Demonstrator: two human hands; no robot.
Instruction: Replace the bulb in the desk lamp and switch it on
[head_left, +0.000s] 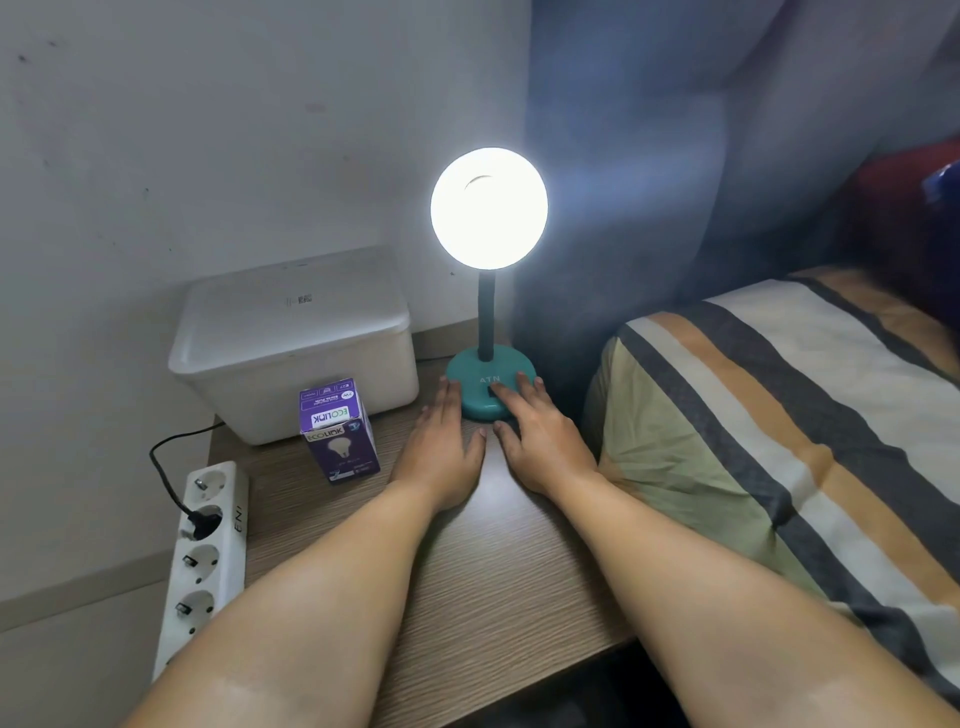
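Observation:
The desk lamp stands at the back of the wooden table (467, 571), its bulb (489, 208) glowing bright white on a dark flexible neck above a teal round base (470, 379). My right hand (540, 436) lies flat with its fingers on the front of the base, one fingertip on the dark switch. My left hand (441, 447) rests flat on the table, fingertips touching the base's left edge. Neither hand holds anything. A purple bulb box (337, 431) stands upright to the left of my left hand.
A white lidded plastic box (291, 343) sits behind the bulb box against the wall. A white power strip (202, 561) with a black plug in it lies along the table's left edge. A bed with a striped cover (779, 415) borders the table on the right.

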